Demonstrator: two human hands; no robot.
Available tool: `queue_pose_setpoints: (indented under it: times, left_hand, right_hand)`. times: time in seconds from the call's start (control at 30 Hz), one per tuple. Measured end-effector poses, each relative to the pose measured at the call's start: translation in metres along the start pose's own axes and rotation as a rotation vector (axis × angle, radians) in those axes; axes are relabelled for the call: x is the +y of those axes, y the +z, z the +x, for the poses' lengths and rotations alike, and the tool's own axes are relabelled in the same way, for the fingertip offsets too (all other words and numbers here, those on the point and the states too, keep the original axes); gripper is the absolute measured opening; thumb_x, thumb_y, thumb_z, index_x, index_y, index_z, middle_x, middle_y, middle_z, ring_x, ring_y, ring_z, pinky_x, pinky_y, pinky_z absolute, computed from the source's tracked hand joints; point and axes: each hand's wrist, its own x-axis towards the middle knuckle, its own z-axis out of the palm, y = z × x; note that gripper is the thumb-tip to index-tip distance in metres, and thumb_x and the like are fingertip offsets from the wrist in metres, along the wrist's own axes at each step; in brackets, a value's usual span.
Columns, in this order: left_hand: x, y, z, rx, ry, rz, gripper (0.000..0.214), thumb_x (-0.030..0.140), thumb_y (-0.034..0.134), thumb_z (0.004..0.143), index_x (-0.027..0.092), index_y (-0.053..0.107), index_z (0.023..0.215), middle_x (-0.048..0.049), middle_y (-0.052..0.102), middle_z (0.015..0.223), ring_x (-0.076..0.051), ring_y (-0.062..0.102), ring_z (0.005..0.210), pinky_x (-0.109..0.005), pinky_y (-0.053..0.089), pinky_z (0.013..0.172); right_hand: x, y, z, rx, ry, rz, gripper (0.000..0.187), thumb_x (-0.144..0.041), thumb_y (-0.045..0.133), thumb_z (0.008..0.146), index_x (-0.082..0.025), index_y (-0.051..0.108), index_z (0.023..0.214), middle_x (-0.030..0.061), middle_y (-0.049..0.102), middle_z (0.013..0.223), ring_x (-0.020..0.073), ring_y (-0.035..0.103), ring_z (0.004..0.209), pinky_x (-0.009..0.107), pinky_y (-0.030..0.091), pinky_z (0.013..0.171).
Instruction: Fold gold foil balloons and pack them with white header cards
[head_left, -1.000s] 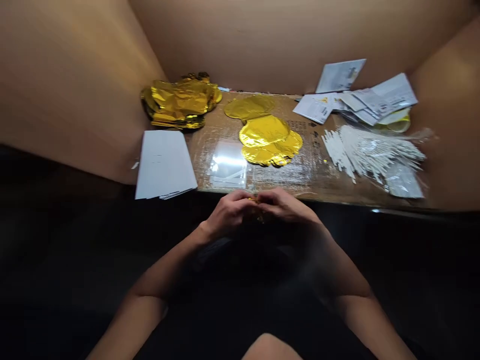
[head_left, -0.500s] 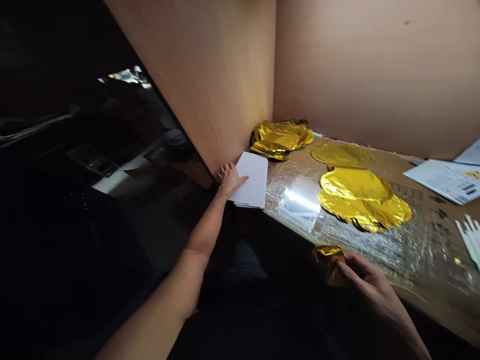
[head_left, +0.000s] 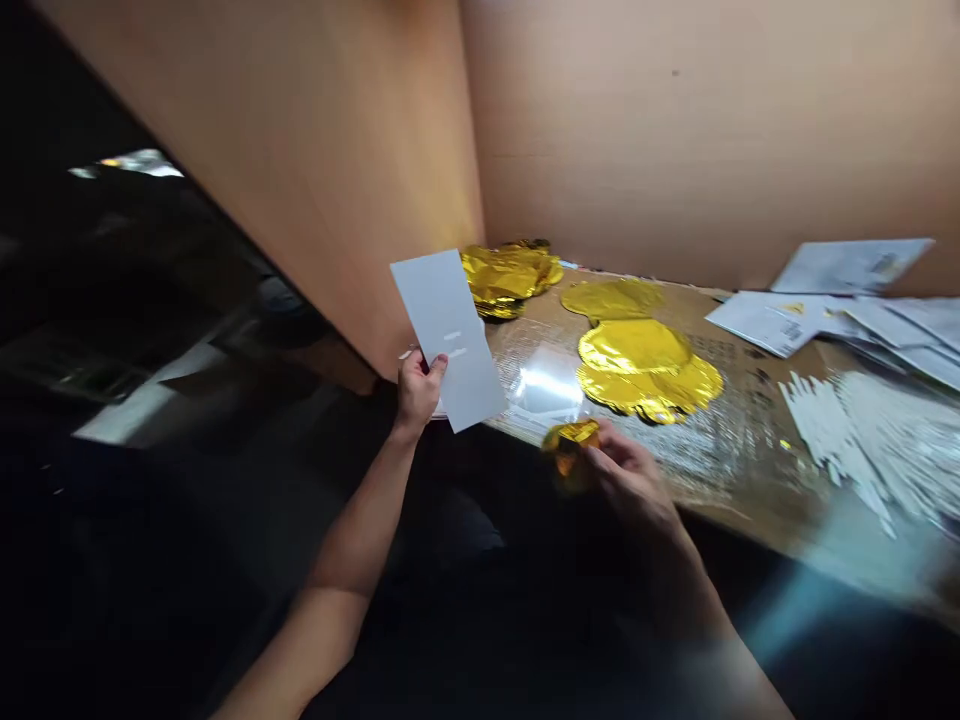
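Two hands fill my feed. My left hand [head_left: 417, 393], at 8 o'clock, is closed narrow on the lower edge of a flat white rectangular card [head_left: 450, 340], holding it up at 10 o'clock, tilted, clear of the surface. My right hand [head_left: 628, 478], at 4 o'clock, pinches a small crumpled piece of gold metallic foil [head_left: 571, 438] between thumb and fingers, just above a brown cardboard tabletop [head_left: 750, 470]. The hands are working with these two items apart from each other, and any further move of the card calls for care, since it is gripped at one end only.

At 1 o'clock sits a crumpled heap of gold foil [head_left: 510, 280]; at 3 o'clock lies a stack of scalloped gold foil shapes [head_left: 645, 372]. Farther out are loose white printed leaflets [head_left: 847, 300] and a bundle of thin white sticks [head_left: 877, 450].

My fingers and motion blur hide the foil piece's shape, so I cannot tell what it is. The lower right is smeared, and the sticks run out of frame.
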Motion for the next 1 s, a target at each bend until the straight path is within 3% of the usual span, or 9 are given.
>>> queue_pose_setpoints:
  times: [0.1,0.2,0.27,0.37,0.47,0.57,0.67,0.83,1.0]
  left_hand:
    - [0.019,0.045,-0.064,-0.137,-0.037,-0.520,0.042,0.049,0.082,0.089,0.018,0.073,0.117,-0.0101,0.079,0.117,-0.025,0.075,0.104,-0.034,0.058,0.094]
    - [0.033,0.067,-0.108,-0.385,-0.224,-0.777,0.047,0.055,0.086,0.084,0.020,0.076,0.113,-0.0103,0.079,0.116,-0.029,0.074,0.111,-0.038,0.057,0.099]
    - [0.033,0.071,-0.116,-0.628,-0.439,-0.896,0.059,0.070,0.079,0.084,0.019,0.076,0.114,-0.0131,0.078,0.116,-0.035,0.072,0.115,-0.045,0.058,0.098]
    - [0.025,0.080,-0.108,-0.900,-0.676,-0.863,0.065,0.078,0.074,0.080,0.019,0.076,0.108,-0.0144,0.078,0.108,-0.037,0.072,0.108,-0.050,0.059,0.092]
    - [0.026,0.095,-0.104,-1.006,-0.617,-0.641,0.051,0.066,0.083,0.076,0.019,0.075,0.096,-0.0101,0.076,0.092,-0.028,0.070,0.088,-0.041,0.059,0.081]
    - [0.044,0.105,-0.109,-1.147,-0.542,-0.475,0.042,0.055,0.088,0.078,0.015,0.074,0.085,-0.0059,0.070,0.078,-0.019,0.061,0.069,-0.029,0.049,0.063]
    - [0.065,0.106,-0.113,-1.236,-0.415,-0.296,0.043,0.054,0.084,0.084,0.013,0.073,0.081,-0.0015,0.064,0.072,-0.013,0.055,0.062,-0.024,0.039,0.056]
    - [0.077,0.115,-0.102,-1.348,-0.330,-0.192,0.048,0.061,0.078,0.085,0.014,0.071,0.083,0.0008,0.058,0.068,-0.011,0.050,0.058,-0.023,0.035,0.054]
    - [0.077,0.134,-0.092,-1.570,-0.266,-0.116,0.045,0.061,0.075,0.088,0.016,0.069,0.086,0.0017,0.056,0.068,-0.011,0.047,0.057,-0.023,0.035,0.051]
  right_hand:
    - [-0.008,0.021,0.025,0.073,-0.176,-0.129,0.036,-0.055,0.079,0.088,-0.022,0.071,0.079,0.0118,0.061,0.143,0.0299,0.060,0.131,0.040,0.052,0.106]
    - [-0.008,0.013,0.032,0.109,-0.153,-0.329,0.033,-0.050,0.072,0.092,-0.020,0.068,0.078,0.0082,0.068,0.102,0.0221,0.063,0.096,0.034,0.052,0.086]
    - [-0.009,-0.001,0.023,0.051,-0.072,-0.360,0.033,-0.047,0.067,0.093,-0.020,0.063,0.075,0.0012,0.060,0.076,0.0165,0.054,0.075,0.029,0.045,0.070]
    - [-0.014,-0.020,0.003,-0.034,0.014,-0.461,0.032,-0.041,0.066,0.092,-0.019,0.058,0.070,-0.0022,0.054,0.066,0.0129,0.047,0.065,0.026,0.035,0.062]
    - [-0.019,-0.029,-0.007,-0.040,0.094,-0.718,0.027,-0.031,0.065,0.088,-0.019,0.057,0.065,-0.0017,0.054,0.063,0.0126,0.046,0.063,0.028,0.031,0.061]
    - [-0.022,-0.035,-0.011,-0.083,0.131,-0.814,0.027,-0.029,0.065,0.088,-0.018,0.057,0.065,-0.0008,0.055,0.063,0.0134,0.046,0.064,0.029,0.030,0.062]
    - [-0.022,-0.050,-0.019,-0.178,0.126,-0.587,0.027,-0.039,0.067,0.092,-0.018,0.064,0.076,0.0007,0.061,0.074,0.0163,0.053,0.072,0.028,0.036,0.066]
    - [-0.014,-0.076,-0.036,-0.115,0.249,-0.131,0.046,-0.060,0.058,0.101,-0.021,0.063,0.127,0.0018,0.067,0.094,0.0178,0.060,0.081,0.027,0.046,0.071]
    - [0.006,-0.070,-0.043,-0.191,0.230,-0.172,0.036,-0.054,0.067,0.099,-0.019,0.067,0.109,0.0045,0.067,0.102,0.0194,0.060,0.090,0.029,0.049,0.079]
